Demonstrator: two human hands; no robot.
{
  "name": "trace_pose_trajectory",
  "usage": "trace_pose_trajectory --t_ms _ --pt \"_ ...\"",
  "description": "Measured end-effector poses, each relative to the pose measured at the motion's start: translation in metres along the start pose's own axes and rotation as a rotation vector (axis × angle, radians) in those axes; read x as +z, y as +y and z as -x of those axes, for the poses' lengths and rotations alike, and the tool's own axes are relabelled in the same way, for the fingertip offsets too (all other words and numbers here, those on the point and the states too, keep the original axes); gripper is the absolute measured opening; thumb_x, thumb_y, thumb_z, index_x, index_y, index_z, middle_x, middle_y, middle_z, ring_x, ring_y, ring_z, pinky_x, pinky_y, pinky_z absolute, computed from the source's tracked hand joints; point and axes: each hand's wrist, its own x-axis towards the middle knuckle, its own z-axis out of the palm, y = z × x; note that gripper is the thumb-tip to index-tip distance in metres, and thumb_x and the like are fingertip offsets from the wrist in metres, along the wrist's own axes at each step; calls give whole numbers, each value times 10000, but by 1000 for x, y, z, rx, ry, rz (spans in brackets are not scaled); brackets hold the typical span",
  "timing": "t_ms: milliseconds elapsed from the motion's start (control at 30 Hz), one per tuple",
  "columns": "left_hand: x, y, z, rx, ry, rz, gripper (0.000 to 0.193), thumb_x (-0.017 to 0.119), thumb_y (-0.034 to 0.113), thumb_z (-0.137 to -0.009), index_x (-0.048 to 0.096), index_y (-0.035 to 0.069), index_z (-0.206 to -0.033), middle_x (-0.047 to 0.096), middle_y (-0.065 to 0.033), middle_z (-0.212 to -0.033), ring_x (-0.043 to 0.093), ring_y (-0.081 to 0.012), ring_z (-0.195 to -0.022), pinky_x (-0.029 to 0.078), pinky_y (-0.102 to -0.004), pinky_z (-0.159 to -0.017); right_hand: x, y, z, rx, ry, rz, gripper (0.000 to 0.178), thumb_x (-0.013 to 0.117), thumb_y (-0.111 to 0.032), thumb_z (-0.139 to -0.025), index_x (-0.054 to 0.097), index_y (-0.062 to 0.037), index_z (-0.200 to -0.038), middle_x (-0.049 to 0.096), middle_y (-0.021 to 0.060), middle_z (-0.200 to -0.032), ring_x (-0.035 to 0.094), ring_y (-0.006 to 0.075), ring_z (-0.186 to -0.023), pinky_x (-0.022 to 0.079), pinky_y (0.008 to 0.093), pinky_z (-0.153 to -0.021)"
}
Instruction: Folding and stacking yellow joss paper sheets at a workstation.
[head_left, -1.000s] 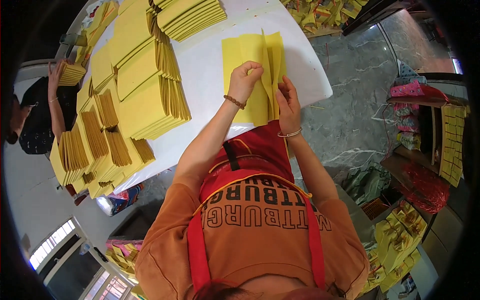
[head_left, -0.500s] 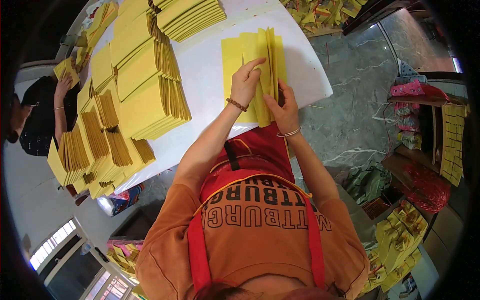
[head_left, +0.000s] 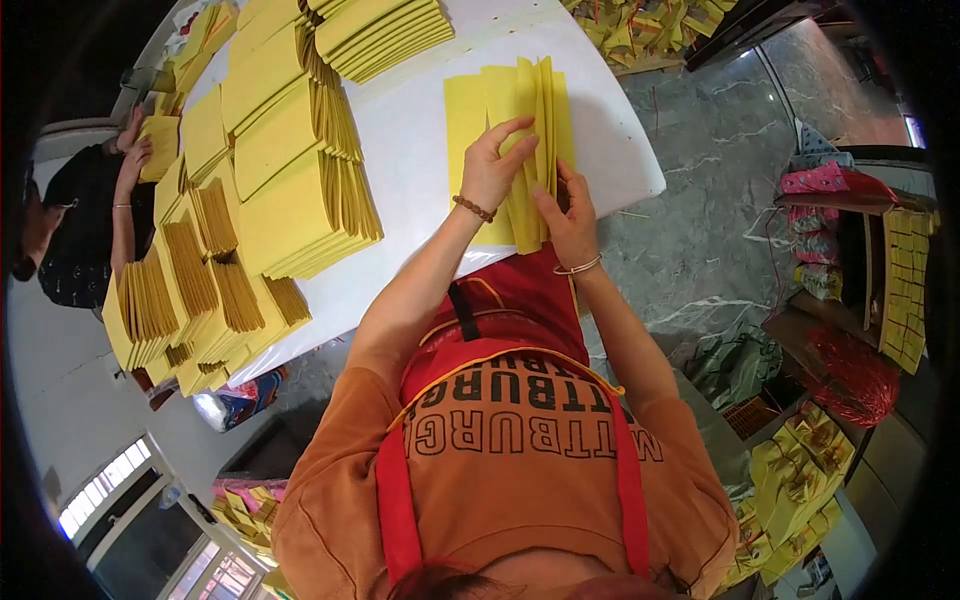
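In front of me at the white table's near edge lie several yellow paper sheets (head_left: 464,110), partly folded, with upright folds standing along their right side. My left hand (head_left: 492,170), a beaded bracelet at its wrist, rests over the folds. Its thumb and index finger are apart, and the other fingers are partly hidden. My right hand (head_left: 572,222) grips the folded sheets low on their right side, thumb on the near face and fingers behind. A bangle circles that wrist.
Stacks of folded yellow paper (head_left: 290,215) cover the left of the white table (head_left: 405,130). Across it, a co-worker's hands (head_left: 132,160) hold a yellow piece. Yellow bundles (head_left: 800,480) lie at the lower right, near a red plastic heap (head_left: 850,375). Grey floor (head_left: 690,200) lies to the right.
My left thumb has spread away from the index finger over the folds; my right hand has hardly moved. The co-worker's piece has shifted right, and a second hand now shows on it.
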Motion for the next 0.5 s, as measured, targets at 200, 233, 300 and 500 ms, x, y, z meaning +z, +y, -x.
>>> trace_pose_trajectory --t_ms 200,233,300,500 --pt "0 -2 1 -32 6 -29 127 607 142 -819 615 35 -887 598 -23 -725 507 -67 -605 411 -229 -530 3 5 -4 15 81 -207 481 599 -164 -812 431 29 -1219 482 187 -1103 501 267 -994 392 322 -887" --pt "-2 -1 2 -32 13 -19 106 598 137 -819 604 37 -853 580 -8 -675 480 -56 -559 388 -223 -488 0 -1 -7 15 77 -208 481 599 -164 -812 431 29 -1219 482 187 -1103 501 267 -994 392 322 -887" --pt "-4 4 4 -74 13 -9 95 595 134 -819 592 41 -839 566 2 -650 465 -48 -542 374 -216 -471 -12 -19 -15 -269 241 298 496 587 -166 -827 399 31 -1242 463 188 -1146 493 260 -1024 390 329 -893" --pt "-1 6 6 -80 0 15 85 582 129 -830 578 45 -846 546 5 -645 445 -40 -530 359 -208 -457 2 -16 -25 32 31 -236 533 534 -193 -883 317 34 -1313 469 140 -1195 434 222 -1147 359 307 -946"
